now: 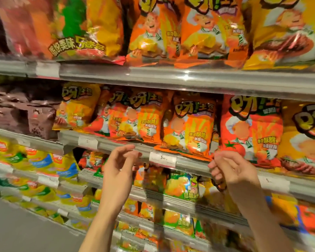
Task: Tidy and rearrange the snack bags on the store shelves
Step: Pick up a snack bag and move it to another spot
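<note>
Neither hand holds anything: the left hand (pixel 121 165) is raised in front of the grey plastic front rail of the middle shelf (pixel 116 145), its grip loose and fairly wide, the fingers gently bent with the fingertips (pixel 133 147) at the rail's lower edge; whether they touch it I cannot tell. The right hand (pixel 233 169) is up at the same rail further right, its grip narrow, the fingers curled inward with nothing between them, the knuckles just below the bottom corner of an orange glossy snack bag with a cartoon chef (pixel 188 128). A white paper price label (pixel 162 159) sits on the rail between the two hands. That orange bag stands upright at the front edge of the middle shelf; to its left lean several more orange chef bags (pixel 135 117) and a yellow one (pixel 76 106), overlapping and tilted, and to its right stand a red-orange tomato chef bag (pixel 251 130) and a yellow chef bag (pixel 305 139) at the right edge. Dark brown crumpled bags (pixel 20 113) fill the shelf's left end. On the upper shelf (pixel 189 77) larger orange chef bags (pixel 209 31) stand in a row. Below, lower shelves carry yellow, green and blue bags (pixel 40 160).
</note>
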Motion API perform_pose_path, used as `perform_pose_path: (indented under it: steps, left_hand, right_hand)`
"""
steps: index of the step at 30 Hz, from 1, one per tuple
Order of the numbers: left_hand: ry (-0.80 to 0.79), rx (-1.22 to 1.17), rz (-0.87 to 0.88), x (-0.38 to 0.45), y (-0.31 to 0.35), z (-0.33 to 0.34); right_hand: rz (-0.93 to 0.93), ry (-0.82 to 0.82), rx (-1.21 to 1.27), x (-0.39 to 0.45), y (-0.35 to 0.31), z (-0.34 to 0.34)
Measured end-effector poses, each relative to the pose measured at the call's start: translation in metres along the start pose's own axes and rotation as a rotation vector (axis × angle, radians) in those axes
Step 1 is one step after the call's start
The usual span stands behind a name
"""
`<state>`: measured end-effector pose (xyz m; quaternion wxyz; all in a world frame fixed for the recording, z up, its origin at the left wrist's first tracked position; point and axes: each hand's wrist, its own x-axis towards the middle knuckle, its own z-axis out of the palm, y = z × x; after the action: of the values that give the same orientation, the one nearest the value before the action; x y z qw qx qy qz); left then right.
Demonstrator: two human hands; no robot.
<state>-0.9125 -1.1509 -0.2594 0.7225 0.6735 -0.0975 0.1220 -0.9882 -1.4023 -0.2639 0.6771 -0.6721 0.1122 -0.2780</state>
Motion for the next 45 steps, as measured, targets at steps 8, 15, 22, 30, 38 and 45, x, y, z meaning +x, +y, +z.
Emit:
perform_pose_path:
  steps: [8,15,22,30,38,45]
  left_hand:
    - [-0.084,-0.022,-0.007,0.069,-0.010,-0.090]
    - [0.032,-0.059,-0.055,0.105,-0.020,-0.157]
    - [0.137,0.023,-0.009,0.143,-0.009,-0.208]
    - [0.130,0.152,0.018,0.208,-0.015,-0.239]
    - [-0.088,0.472,0.096,0.305,-0.034,-0.247]
    - [-0.337,0.674,0.099,0.345,-0.045,-0.249]
  right_hand:
    - [0.018,0.122,0.008,-0.016,-0.008,0.103]
    - [0.053,0.006,0.011,-0.008,-0.004,0.182]
    - [-0.048,-0.197,-0.047,0.028,-0.015,0.262]
    - [-0.074,-0.338,-0.115,0.057,-0.016,0.341]
    - [-0.063,-0.227,-0.426,0.108,-0.015,0.414]
    - [0.078,-0.231,-0.909,0.126,-0.017,0.457]
